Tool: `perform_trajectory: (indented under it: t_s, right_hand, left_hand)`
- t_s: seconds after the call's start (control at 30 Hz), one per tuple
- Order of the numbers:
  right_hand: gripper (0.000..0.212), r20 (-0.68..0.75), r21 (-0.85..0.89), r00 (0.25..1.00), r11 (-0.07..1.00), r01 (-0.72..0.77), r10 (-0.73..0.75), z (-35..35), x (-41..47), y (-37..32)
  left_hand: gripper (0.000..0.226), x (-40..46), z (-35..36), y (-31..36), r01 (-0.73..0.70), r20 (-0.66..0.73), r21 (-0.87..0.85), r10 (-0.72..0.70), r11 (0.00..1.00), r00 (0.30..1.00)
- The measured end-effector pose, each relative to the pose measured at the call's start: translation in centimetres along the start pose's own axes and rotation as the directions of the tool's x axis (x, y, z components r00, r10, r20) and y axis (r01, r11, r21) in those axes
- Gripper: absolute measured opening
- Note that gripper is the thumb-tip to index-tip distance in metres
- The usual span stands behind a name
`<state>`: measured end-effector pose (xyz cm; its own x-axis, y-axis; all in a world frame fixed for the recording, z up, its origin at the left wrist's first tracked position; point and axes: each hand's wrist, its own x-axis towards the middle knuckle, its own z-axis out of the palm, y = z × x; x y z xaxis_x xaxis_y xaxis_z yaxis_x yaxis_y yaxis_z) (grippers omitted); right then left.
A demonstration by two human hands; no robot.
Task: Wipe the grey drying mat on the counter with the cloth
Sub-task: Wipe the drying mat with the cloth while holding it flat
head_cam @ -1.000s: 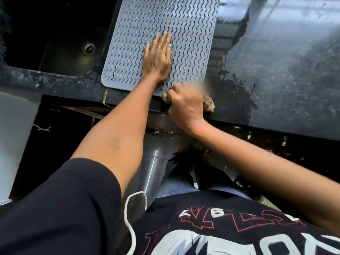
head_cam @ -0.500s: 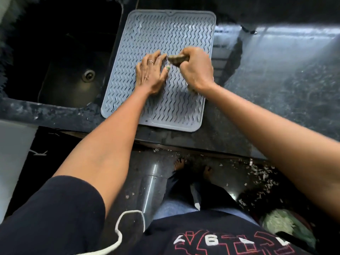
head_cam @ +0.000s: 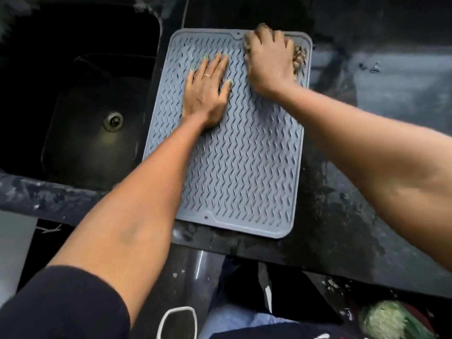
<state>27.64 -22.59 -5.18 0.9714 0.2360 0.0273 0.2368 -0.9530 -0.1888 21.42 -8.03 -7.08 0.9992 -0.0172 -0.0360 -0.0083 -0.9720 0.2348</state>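
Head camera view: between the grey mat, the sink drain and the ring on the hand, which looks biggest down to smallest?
1. Grey mat, by far the largest.
2. Sink drain.
3. Ring on the left hand, smallest.

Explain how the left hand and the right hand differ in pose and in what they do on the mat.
The left hand lies flat with fingers spread, empty; the right hand is closed on the cloth. The left hand rests nearer the middle of the grey mat; the right hand is at its far right corner. Both press on the mat.
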Motion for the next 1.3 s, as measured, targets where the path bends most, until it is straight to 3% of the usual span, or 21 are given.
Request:
perform_trajectory:
  t_s: [0.07,0.27,0.47,0.53,0.6,0.67,0.73,0.87,0.9,1.0,1.1,1.3]
  right_hand:
    - [0.043,-0.118,-0.033,0.993,0.999,0.012,-0.015,0.7,0.0,0.0]
    - [0.028,-0.190,0.005,0.973,0.991,0.132,-0.128,0.4,-3.3,-0.9]
    - [0.025,-0.119,-0.017,0.944,0.951,0.309,-0.309,-0.6,-12.6,-2.8]
    - [0.020,-0.084,0.057,0.937,0.937,0.345,-0.340,-1.3,-12.7,-2.6]
    - [0.020,-0.101,0.215,0.962,0.938,0.270,-0.254,-2.3,-11.2,-2.1]
    - [0.022,-0.190,0.299,0.979,0.945,0.128,-0.072,-3.0,-8.1,-1.0]
    - [0.029,-0.244,0.222,0.970,0.974,0.038,0.017,-3.0,-4.1,0.1]
    - [0.042,-0.001,0.007,1.000,1.000,0.029,-0.029,-1.4,0.7,0.2]
    - [0.043,-0.002,-0.008,1.000,1.000,0.024,-0.024,-0.8,0.8,0.0]
    - [0.039,-0.080,-0.007,0.996,1.000,0.030,-0.030,-0.2,-0.8,-0.8]
    - [0.038,-0.122,0.032,0.985,0.992,0.124,-0.119,-0.2,-4.2,-1.3]
    - [0.036,-0.089,0.008,0.965,0.969,0.248,-0.247,-0.8,-11.8,-3.7]
  left_hand:
    - [0.056,0.2,0.2,-0.1,-0.009,-0.013,0.014,0.010,1.000,1.000]
    - [0.055,0.3,0.2,-0.1,-0.015,-0.001,0.033,0.015,0.999,1.000]
    - [0.056,0.1,0.0,0.0,-0.019,0.011,0.020,0.019,1.000,1.000]
    - [0.055,0.0,0.0,0.1,-0.021,0.010,0.016,0.021,1.000,1.000]
    - [0.054,0.1,0.0,0.2,-0.015,0.004,0.020,0.015,1.000,1.000]
    - [0.052,0.3,0.1,0.1,-0.005,0.002,0.022,0.005,1.000,1.000]
    - [0.052,0.2,0.1,0.1,-0.005,-0.007,0.008,0.005,1.000,1.000]
    - [0.051,0.0,0.0,0.1,-0.003,-0.018,-0.006,0.003,1.000,1.000]
    - [0.052,0.1,0.0,0.1,-0.003,-0.017,0.002,0.003,1.000,1.000]
    - [0.052,0.2,0.1,0.1,-0.004,-0.018,0.024,0.004,1.000,1.000]
    - [0.052,0.2,0.1,0.1,0.000,-0.011,0.039,0.000,0.999,1.000]
    - [0.053,-0.1,-0.4,0.3,-0.006,0.008,0.034,0.006,0.999,1.000]
